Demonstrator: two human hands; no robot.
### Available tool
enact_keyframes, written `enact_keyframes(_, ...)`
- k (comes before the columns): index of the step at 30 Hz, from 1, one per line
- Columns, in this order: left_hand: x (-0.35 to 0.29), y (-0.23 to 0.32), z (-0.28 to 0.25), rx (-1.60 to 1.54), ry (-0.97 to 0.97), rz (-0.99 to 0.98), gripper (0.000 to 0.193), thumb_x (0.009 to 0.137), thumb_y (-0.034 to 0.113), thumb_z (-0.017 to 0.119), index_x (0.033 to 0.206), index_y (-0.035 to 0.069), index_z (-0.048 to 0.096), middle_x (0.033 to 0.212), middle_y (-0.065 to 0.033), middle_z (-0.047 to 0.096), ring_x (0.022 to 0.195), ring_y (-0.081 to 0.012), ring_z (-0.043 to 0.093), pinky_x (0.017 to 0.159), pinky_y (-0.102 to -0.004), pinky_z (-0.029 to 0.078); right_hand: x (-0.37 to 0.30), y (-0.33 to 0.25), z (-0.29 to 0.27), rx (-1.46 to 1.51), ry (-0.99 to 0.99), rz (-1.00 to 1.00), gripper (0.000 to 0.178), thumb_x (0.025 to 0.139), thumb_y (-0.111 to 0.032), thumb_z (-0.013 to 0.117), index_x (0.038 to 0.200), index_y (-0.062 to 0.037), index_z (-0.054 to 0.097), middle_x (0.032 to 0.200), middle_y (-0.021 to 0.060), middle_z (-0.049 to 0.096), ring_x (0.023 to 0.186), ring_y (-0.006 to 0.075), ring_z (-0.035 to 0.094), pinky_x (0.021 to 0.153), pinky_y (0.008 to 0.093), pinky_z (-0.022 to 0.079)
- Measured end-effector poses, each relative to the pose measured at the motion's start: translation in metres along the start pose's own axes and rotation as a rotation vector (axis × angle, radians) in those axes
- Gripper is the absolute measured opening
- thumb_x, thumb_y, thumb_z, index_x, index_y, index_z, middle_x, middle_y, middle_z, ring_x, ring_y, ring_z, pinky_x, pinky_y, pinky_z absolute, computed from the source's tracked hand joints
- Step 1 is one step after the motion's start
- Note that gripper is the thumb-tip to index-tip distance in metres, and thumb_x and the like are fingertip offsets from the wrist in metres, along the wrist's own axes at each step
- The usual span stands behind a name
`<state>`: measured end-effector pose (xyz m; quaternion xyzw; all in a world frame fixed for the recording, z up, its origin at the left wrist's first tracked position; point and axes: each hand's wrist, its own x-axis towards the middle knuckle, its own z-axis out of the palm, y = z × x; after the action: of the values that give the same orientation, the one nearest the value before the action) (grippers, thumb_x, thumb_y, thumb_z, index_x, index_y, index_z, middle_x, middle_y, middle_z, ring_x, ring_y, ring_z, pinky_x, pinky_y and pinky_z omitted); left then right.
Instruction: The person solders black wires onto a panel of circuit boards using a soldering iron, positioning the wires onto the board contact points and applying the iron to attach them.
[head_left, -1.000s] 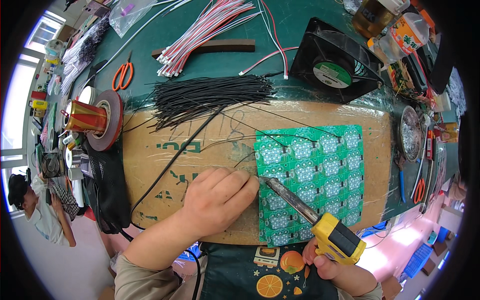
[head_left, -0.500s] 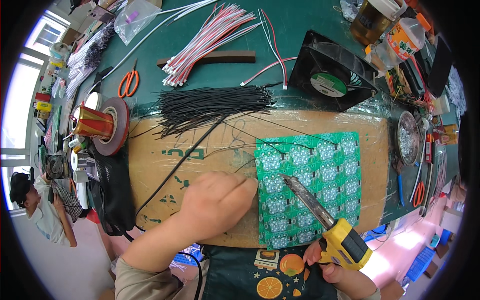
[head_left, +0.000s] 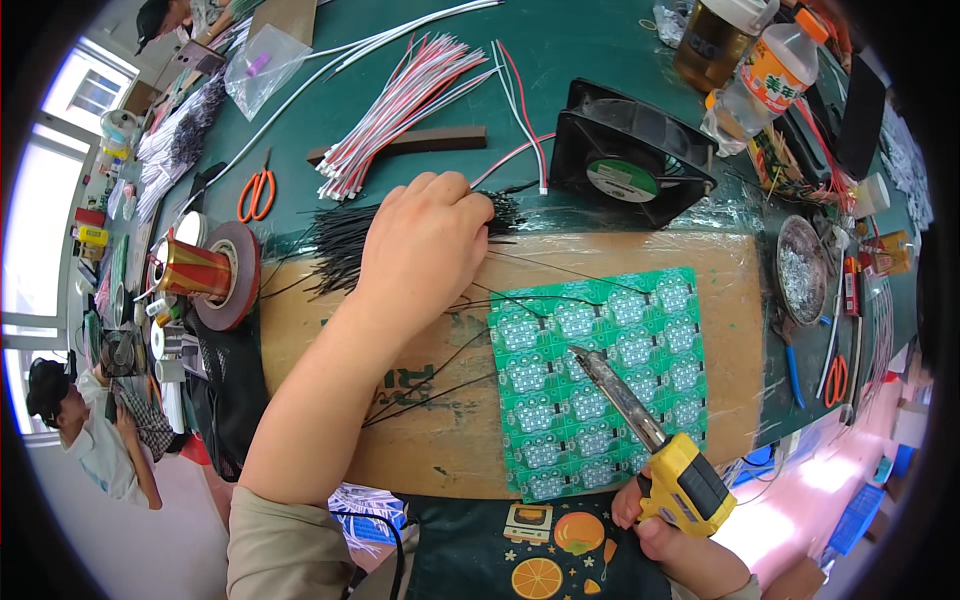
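Left hand [head_left: 425, 245] lies over the black wires [head_left: 335, 240], its fingers curled and drawn together; the fingertips are hidden, so whether they pinch a strand I cannot tell. Right hand [head_left: 650, 520] is wrapped round the yellow handle of the iron [head_left: 690, 490], which slants up and to the left over the board [head_left: 540, 420]. Its tip is either touching the board or just above it — the view does not settle which.

To do this well, I would part one strand from the pile by its end and lift it clear, since so dense a heap looks apt to tangle. Meanwhile the iron's tip would best be kept off the board and away from the left forearm [head_left: 310, 410].

The board lies on the cardboard [head_left: 725, 400], right of that forearm. Black strands run to its top row, so any pull should be gentle — a snag could tug those ends.

Farther out on the tabletop [head_left: 580, 45] are the fan [head_left: 635, 130], the red and white leads [head_left: 385, 115] and, to the left, the scissors [head_left: 257, 195].
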<state>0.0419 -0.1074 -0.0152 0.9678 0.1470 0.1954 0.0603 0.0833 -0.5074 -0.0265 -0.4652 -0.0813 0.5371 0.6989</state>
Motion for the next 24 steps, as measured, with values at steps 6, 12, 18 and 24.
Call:
enact_keyframes(6,0.001,0.006,-0.008,-0.165,0.057,-0.080,0.009,0.084,0.006,0.078,0.093,0.004,0.077,0.101,-0.0099,0.074,0.098,-0.0309,0.071,0.086,-0.0403,0.057,-0.001,0.016,-0.011,-0.037,-0.029,-0.049,0.077,0.090,-0.031,0.087,0.151,-0.0107,0.045,0.091,0.0058,0.059,0.076,0.0194,0.057,0.070,0.0382,0.051)
enact_keyframes(12,-0.001,0.009,-0.025,-0.474,0.092,-0.280,0.013,0.085,0.006,0.079,0.098,0.004,0.076,0.099,-0.0103,0.075,0.093,-0.0314,0.071,0.085,-0.0398,0.057,0.001,0.012,-0.013,-0.039,-0.064,-0.045,0.076,0.091,-0.030,0.085,0.152,-0.0098,0.044,0.091,0.0062,0.059,0.073,0.0198,0.057,0.069,0.0388,0.052)
enact_keyframes(18,-0.005,0.024,-0.050,-0.396,0.308,-0.024,0.021,0.084,-0.002,0.076,0.104,0.002,0.076,0.097,-0.0102,0.073,0.089,-0.0280,0.070,0.082,-0.0368,0.057,0.000,0.014,-0.012,-0.013,-0.048,-0.061,0.076,0.092,-0.030,0.084,0.153,-0.0096,0.044,0.091,0.0065,0.059,0.073,0.0200,0.057,0.068,0.0389,0.052)
enact_keyframes(24,-0.040,0.071,-0.054,-0.323,0.030,0.405,0.033,0.077,0.002,0.074,0.110,0.002,0.076,0.099,-0.0098,0.070,0.087,-0.0278,0.069,0.076,-0.0388,0.057,0.002,0.012,-0.009,-0.006,-0.039,-0.103,0.055,0.096,-0.024,0.081,0.138,-0.0060,0.050,0.091,0.0050,0.060,0.076,0.0167,0.058,0.069,0.0347,0.052)
